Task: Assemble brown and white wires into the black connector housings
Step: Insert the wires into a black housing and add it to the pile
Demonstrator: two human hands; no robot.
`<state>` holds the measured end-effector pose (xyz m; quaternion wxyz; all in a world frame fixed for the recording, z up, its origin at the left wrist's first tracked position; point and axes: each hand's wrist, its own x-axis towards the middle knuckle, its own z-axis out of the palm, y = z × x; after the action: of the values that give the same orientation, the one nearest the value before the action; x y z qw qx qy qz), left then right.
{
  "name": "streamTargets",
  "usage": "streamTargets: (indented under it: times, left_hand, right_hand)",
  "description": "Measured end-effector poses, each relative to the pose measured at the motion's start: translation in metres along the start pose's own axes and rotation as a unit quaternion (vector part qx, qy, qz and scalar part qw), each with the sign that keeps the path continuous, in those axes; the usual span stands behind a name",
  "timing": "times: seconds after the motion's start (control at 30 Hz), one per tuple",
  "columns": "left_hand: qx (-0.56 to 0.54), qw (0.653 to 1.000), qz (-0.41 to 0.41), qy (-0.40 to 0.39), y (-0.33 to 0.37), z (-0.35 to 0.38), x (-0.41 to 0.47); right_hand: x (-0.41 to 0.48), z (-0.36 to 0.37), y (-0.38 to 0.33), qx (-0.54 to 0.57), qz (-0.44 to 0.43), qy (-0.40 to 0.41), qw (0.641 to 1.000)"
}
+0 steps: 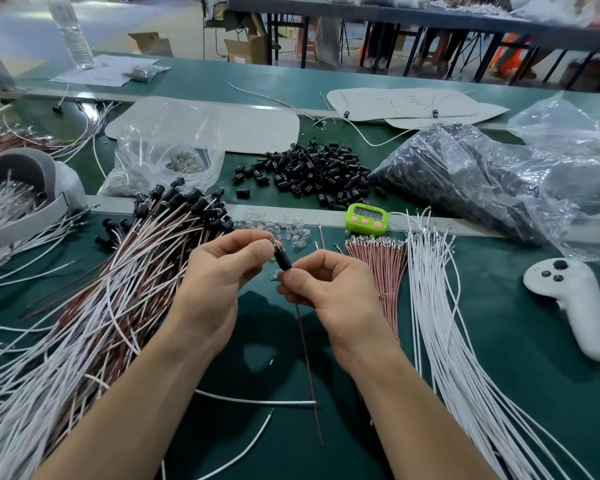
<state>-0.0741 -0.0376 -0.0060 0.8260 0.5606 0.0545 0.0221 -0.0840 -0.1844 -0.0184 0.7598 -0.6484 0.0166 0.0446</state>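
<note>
Above the green table, my left hand (222, 271) pinches the top end of a small black connector housing (280, 258) between thumb and fingers. My right hand (326, 282) pinches its lower end together with a brown wire (309, 368) that hangs down from it toward the table. A loose heap of black housings (312, 171) lies at the back centre. A bundle of brown wires (378, 268) and a fan of white wires (440, 323) lie to the right. To the left spreads a pile of finished brown and white wires with housings (129, 271).
A green timer (367, 219) stands behind my hands, with small clear bulbs (278, 226) beside it. A white controller (572, 299) lies at the right. Plastic bags (482, 174) of parts sit at the back right and back centre. Two loose white wires (257, 401) lie near the front.
</note>
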Motion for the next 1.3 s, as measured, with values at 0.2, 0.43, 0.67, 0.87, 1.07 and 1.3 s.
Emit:
streamTargets:
  times: [0.2, 0.43, 0.67, 0.87, 1.07, 1.3]
  left_hand:
    - [-0.002, 0.999, -0.012, 0.033, -0.003, 0.003, -0.003]
    - [-0.022, 0.999, -0.020, 0.042, -0.005, 0.005, -0.003]
    - [-0.081, 0.993, -0.085, -0.005, -0.004, 0.000, 0.001]
    - [-0.016, 0.999, -0.018, 0.028, -0.003, 0.000, 0.000]
    - [0.000, 0.999, -0.015, 0.037, -0.004, 0.001, 0.000]
    - [0.012, 0.998, -0.057, 0.035, -0.004, -0.001, 0.002]
  right_hand:
    - [-0.002, 0.006, 0.002, 0.084, 0.030, 0.027, 0.996]
    - [-0.003, 0.012, 0.002, 0.170, 0.080, 0.023, 0.982]
    - [-0.004, 0.012, 0.001, 0.222, 0.113, 0.001, 0.969]
    - [-0.005, 0.013, 0.003, 0.145, 0.063, 0.038, 0.987]
    - [-0.005, 0.014, 0.003, 0.134, 0.043, 0.053, 0.989]
    - [-0.005, 0.013, 0.005, 0.051, -0.005, 0.081, 0.995]
